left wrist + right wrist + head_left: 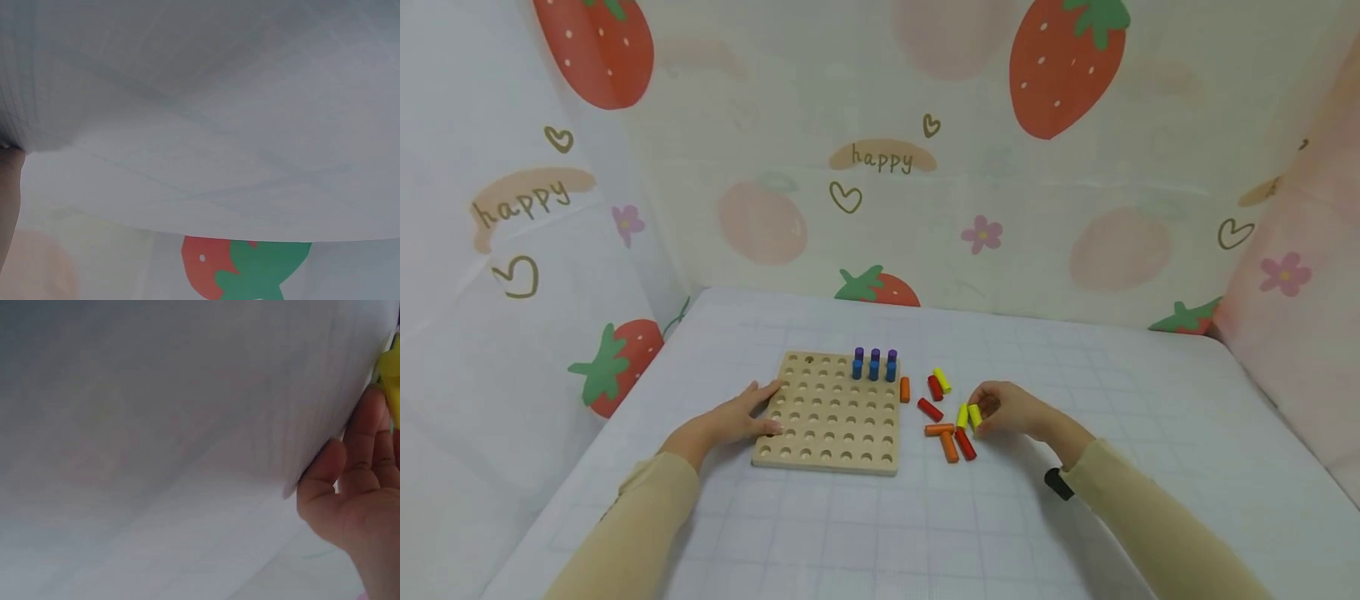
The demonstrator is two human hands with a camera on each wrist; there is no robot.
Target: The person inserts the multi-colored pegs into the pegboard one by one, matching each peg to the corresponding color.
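Note:
A square wooden pegboard (827, 408) with rows of round holes lies on the table. My left hand (730, 417) rests at its left edge, thumb and fingers spread apart along the side. At the board's back right corner, purple pegs (876, 354) and blue pegs (874, 371) stand upright in two rows. To the right of the board, my right hand (1011, 410) pinches a yellow peg (975, 417) between fingers and thumb. Beside that lies another yellow peg (962, 416). In the right wrist view, yellow (392, 381) shows at the fingertips.
Loose red pegs (930, 409) and orange pegs (950, 447) lie between the board and my right hand. An upright orange peg (905, 389) lies against the board's right side. A third yellow peg (942, 381) is farther back. A strawberry-printed curtain (880, 225) surrounds the table.

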